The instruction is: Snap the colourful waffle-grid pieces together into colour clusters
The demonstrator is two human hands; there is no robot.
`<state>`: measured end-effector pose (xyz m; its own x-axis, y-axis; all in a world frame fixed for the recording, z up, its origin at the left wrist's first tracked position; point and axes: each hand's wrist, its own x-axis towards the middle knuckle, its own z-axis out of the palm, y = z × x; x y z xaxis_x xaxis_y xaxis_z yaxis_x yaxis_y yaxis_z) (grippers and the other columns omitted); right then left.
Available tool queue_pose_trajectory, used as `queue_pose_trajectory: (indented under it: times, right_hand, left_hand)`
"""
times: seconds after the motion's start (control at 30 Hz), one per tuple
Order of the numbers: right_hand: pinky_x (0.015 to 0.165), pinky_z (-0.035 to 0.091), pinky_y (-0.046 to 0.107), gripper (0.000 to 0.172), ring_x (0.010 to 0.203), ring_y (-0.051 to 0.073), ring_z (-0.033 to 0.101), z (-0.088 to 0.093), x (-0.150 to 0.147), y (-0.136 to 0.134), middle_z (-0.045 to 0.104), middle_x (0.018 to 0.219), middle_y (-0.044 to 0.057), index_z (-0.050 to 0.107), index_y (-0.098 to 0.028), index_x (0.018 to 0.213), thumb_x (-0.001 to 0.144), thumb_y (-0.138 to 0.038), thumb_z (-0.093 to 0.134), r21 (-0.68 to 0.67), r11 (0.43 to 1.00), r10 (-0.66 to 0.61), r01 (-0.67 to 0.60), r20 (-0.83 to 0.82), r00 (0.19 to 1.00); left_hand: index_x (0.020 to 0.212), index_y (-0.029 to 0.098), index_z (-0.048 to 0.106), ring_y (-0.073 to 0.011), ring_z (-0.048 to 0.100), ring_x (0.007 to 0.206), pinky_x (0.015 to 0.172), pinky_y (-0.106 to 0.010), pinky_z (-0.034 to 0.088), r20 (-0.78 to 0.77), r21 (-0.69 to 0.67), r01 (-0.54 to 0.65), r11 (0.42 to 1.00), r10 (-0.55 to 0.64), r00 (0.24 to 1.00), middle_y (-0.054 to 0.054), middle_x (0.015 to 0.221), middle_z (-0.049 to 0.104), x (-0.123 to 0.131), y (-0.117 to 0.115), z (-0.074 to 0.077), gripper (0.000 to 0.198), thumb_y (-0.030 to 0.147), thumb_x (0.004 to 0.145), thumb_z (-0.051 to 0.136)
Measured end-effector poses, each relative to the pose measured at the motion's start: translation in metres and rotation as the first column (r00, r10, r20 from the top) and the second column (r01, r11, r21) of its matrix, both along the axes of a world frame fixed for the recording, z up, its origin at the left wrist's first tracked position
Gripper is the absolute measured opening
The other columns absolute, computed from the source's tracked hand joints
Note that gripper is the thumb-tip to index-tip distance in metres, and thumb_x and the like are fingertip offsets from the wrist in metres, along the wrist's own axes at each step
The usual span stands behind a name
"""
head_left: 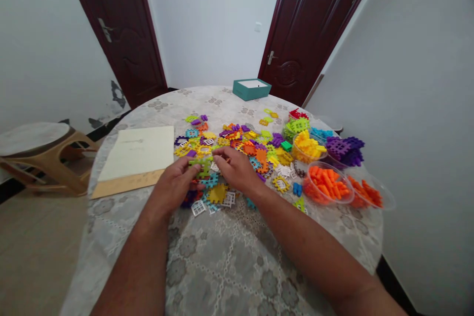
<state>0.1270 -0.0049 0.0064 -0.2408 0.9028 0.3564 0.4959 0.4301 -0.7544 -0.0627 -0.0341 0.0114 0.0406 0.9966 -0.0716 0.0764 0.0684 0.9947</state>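
My left hand [177, 180] pinches a lime-green toothed building block [203, 167] between thumb and fingers, just above the pile. My right hand [237, 168] is closed at the right end of this block, with a little green showing by its fingertips; whether that is a second block I cannot tell. Below the hands lie a yellow toothed piece [217, 193], white window-frame pieces [199, 208] and blue toothed pieces. Behind the right hand spreads a mixed heap with an orange piece [261, 157] and several purple and yellow ones.
Clear tubs at the right hold orange pieces [328, 182], yellow pieces [308, 145], purple pieces [344, 150] and green pieces [295, 127]. A pale sheet or board [138, 153] lies at the left. A teal box [252, 90] stands at the table's far edge, and a stool [48, 153] is beside the table.
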Motion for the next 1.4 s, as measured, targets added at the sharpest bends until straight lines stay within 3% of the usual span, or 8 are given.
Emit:
queue_pose_trajectory:
  times: [0.1,0.2,0.5,0.63,0.77,0.97,1.13,1.4]
  right_hand:
    - [0.112,0.045,0.045,0.031,0.127,0.027,0.057,-0.001,-0.006,0.023,0.067,0.132,0.013,0.068,-0.02,0.127,0.098,-0.022,0.057,0.21,0.974,-0.169,0.091,0.389,0.905]
    - [0.105,0.047,0.053,0.036,0.127,0.035,0.056,-0.009,-0.014,0.041,0.063,0.136,0.018,0.068,-0.019,0.128,0.093,-0.026,0.063,0.191,0.973,-0.226,0.132,0.649,0.726]
    - [0.096,0.051,0.053,0.034,0.111,0.034,0.064,-0.02,-0.024,0.046,0.068,0.123,0.017,0.068,-0.018,0.123,0.092,-0.031,0.061,0.168,0.961,-0.272,0.218,0.699,0.661]
    - [0.099,0.05,0.044,0.024,0.109,0.027,0.066,-0.012,-0.001,0.039,0.071,0.117,0.013,0.068,-0.019,0.114,0.1,-0.032,0.053,0.174,0.962,-0.27,0.209,0.515,0.814]
    - [0.089,0.054,0.035,0.027,0.094,0.022,0.069,-0.007,0.028,0.028,0.07,0.095,0.004,0.062,-0.023,0.098,0.102,-0.047,0.05,0.048,0.948,-0.316,0.314,0.027,0.948]
    - [0.069,0.061,0.036,0.04,0.071,0.021,0.072,-0.012,0.044,0.006,0.066,0.08,-0.002,0.053,-0.026,0.101,0.087,-0.061,0.066,-0.406,0.903,-0.151,-0.138,-0.602,0.784]
    - [0.071,0.064,0.038,0.041,0.072,0.02,0.075,-0.017,0.029,-0.008,0.072,0.088,0.0,0.057,-0.026,0.11,0.086,-0.055,0.07,-0.425,0.848,-0.079,-0.318,-0.693,0.717]
    - [0.069,0.064,0.033,0.05,0.075,0.015,0.07,-0.036,-0.006,-0.029,0.069,0.113,0.001,0.054,-0.031,0.141,0.094,-0.045,0.064,-0.313,0.908,0.088,-0.278,-0.505,0.858]
  left_hand:
    - [0.108,0.021,0.069,-0.0205,0.074,0.079,0.065,-0.035,0.066,0.054,-0.019,-0.158,0.987,0.158,0.986,-0.006,0.099,0.073,-0.004,0.004,0.001,0.029,0.036,0.084,0.074]
    - [0.118,0.023,0.068,-0.0203,0.075,0.074,0.061,-0.034,0.065,0.091,-0.036,-0.219,0.975,0.221,0.971,-0.007,0.101,0.074,-0.005,0.006,0.003,0.037,0.033,0.083,0.075]
    - [0.129,0.026,0.069,-0.0208,0.075,0.072,0.061,-0.036,0.065,0.082,-0.012,-0.239,0.971,0.239,0.968,-0.008,0.101,0.073,-0.007,0.007,0.002,0.045,0.032,0.084,0.072]
    - [0.127,0.023,0.069,-0.0205,0.075,0.075,0.06,-0.035,0.065,0.121,0.0,-0.236,0.972,0.234,0.965,-0.009,0.106,0.072,-0.004,0.004,0.003,0.042,0.029,0.086,0.07]
    - [0.129,0.023,0.068,-0.0203,0.075,0.079,0.059,-0.032,0.064,0.168,-0.009,-0.229,0.973,0.227,0.959,-0.011,0.115,0.071,-0.002,0.002,0.002,0.043,0.025,0.086,0.07]
    - [0.136,0.023,0.064,-0.0216,0.076,0.086,0.068,-0.035,0.066,0.283,-0.045,-0.171,0.984,0.177,0.943,-0.013,0.121,0.069,0.003,0.0,0.002,0.053,0.018,0.084,0.068]
    - [0.129,0.024,0.068,-0.0229,0.075,0.09,0.069,-0.036,0.066,0.292,-0.066,-0.127,0.99,0.141,0.946,-0.013,0.122,0.07,0.009,-0.004,0.002,0.049,0.014,0.081,0.066]
    - [0.125,0.021,0.07,-0.0241,0.073,0.1,0.076,-0.032,0.065,0.311,-0.088,0.059,0.994,-0.029,0.95,-0.014,0.123,0.071,0.004,-0.007,-0.007,0.05,0.014,0.076,0.069]
